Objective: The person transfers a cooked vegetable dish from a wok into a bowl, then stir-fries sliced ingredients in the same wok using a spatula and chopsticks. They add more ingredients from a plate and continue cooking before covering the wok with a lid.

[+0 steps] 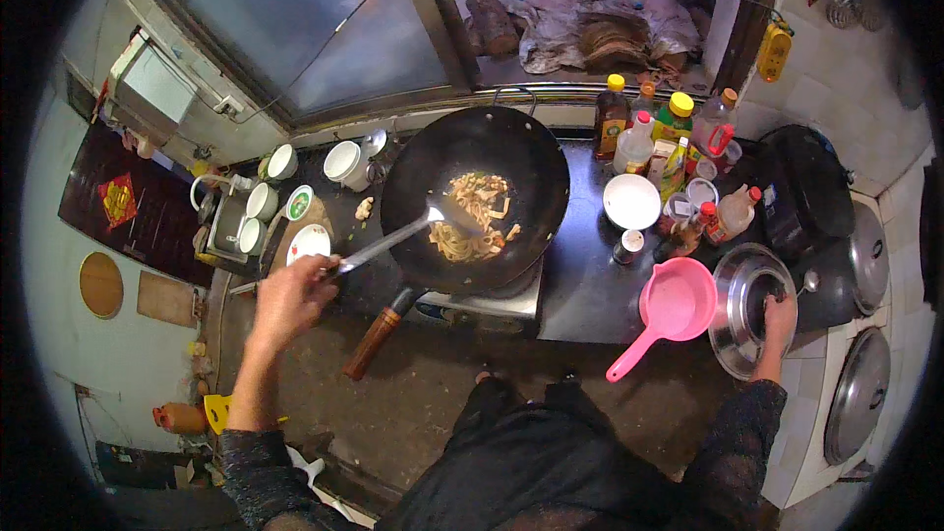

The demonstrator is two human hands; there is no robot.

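Observation:
My left hand (291, 300) grips the handle of a metal spatula (387, 238). The spatula's blade reaches into a black wok (417, 155), among cooked noodles (468, 242) mixed with small bits of food. The wok sits on a stove (490, 302), its wooden handle (374, 343) pointing towards me. Far to the right, my right hand (779, 321) holds the dark knob of a round metal lid (730, 287). Just left of the lid is a pink plastic dipper (677, 300), its handle jutting past the counter edge.
Behind the dipper stand a white bowl (632, 201), a small jar (629, 245) and several seasoning bottles (636, 144). Left of the wok are a white tub (344, 162), a plate (308, 242) and bowls by the sink (227, 228). A black lidded pot (800, 192) occupies the right corner.

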